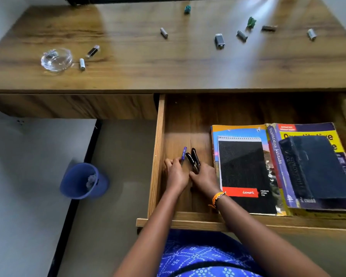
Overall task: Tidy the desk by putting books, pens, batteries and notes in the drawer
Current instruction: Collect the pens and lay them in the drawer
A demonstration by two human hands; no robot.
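Note:
The wooden drawer [158,148] stands pulled out below the desk top. In its left part my left hand [175,174] grips a blue pen [184,153], and my right hand [205,177] holds two black pens [194,158]. Both hands lie low over the drawer floor, side by side. To their right lie a black spiral pad [246,172] on a colourful book, and a dark book [316,164] on a yellow and purple book [276,154]. Several batteries lie scattered on the desk, such as one battery [164,33] at the middle and another battery [82,64] at the left.
A glass bowl [56,60] sits at the desk's left, with a small dark stick [92,51] beside it. Two green scraps [187,9] [251,22] lie near the back. A blue bin [82,181] with crumpled paper stands on the floor at the left.

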